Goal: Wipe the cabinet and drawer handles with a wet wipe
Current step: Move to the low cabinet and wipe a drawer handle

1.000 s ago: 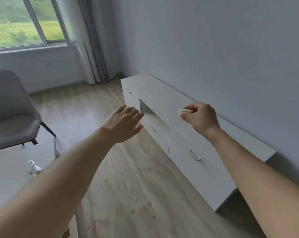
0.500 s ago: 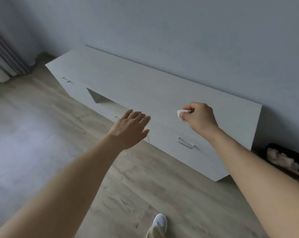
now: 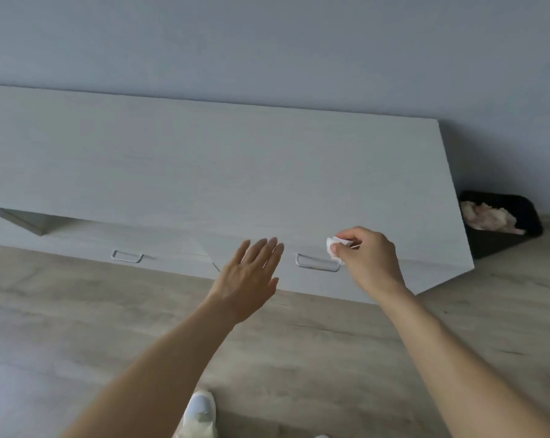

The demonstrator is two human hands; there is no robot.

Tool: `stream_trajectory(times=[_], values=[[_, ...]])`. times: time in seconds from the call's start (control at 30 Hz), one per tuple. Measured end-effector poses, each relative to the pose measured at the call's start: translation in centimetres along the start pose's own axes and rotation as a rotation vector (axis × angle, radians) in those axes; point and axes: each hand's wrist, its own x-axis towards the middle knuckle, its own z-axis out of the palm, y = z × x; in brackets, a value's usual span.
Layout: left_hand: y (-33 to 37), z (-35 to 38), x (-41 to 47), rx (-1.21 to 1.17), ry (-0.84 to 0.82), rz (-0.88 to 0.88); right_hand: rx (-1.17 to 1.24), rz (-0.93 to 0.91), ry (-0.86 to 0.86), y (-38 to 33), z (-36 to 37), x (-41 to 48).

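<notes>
A crumpled white wipe [image 3: 333, 246] is pinched between the thumb and curled fingers of the right hand [image 3: 371, 261]. The wipe is placed at the right end of the right drawer handle [image 3: 317, 264]; contact with the metal appears likely but cannot be confirmed. The left hand [image 3: 250, 273] is held flat with fingers straight and together. Nothing is grasped by it, and it is positioned just left of the same handle, in front of the drawer face.

Compared with half a second ago, the wipe is found lower: it was then seen against the cabinet top above the handle, and is now level with the handle. The cabinet [image 3: 204, 172] is also seen from nearer and more squarely.

The long axis of the handle runs left to right along the drawer front, dipping slightly to the right in the view. A second handle [image 3: 127, 256] is fitted further left, in the same direction.

A black bin [image 3: 488, 246] is noted beside the cabinet's right end. A white shoe [image 3: 201, 411] is seen on the wooden floor [image 3: 330, 343].
</notes>
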Motion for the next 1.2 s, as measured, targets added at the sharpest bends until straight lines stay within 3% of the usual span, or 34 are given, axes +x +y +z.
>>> stream_trajectory(times=[0.2,0.33,0.6,0.77,1.2], values=[[-0.1,13.7,2.7,0.171,0.341,0.062,0.176,-0.022,0.224,11.0,8.1,0.4],[-1.1,20.5,5.6,0.264,0.563,0.073,0.317,-0.156,0.403,16.3,11.4,0.8],[-0.6,27.1,11.4,0.128,1.035,0.02,0.407,-0.379,0.671,22.8,14.3,3.1],[0.4,27.6,12.4,0.038,1.14,0.006,0.514,-0.454,0.75,22.8,13.6,4.1],[0.4,27.3,12.6,-0.071,1.227,0.043,0.518,-0.631,0.716,23.0,14.7,6.2]])
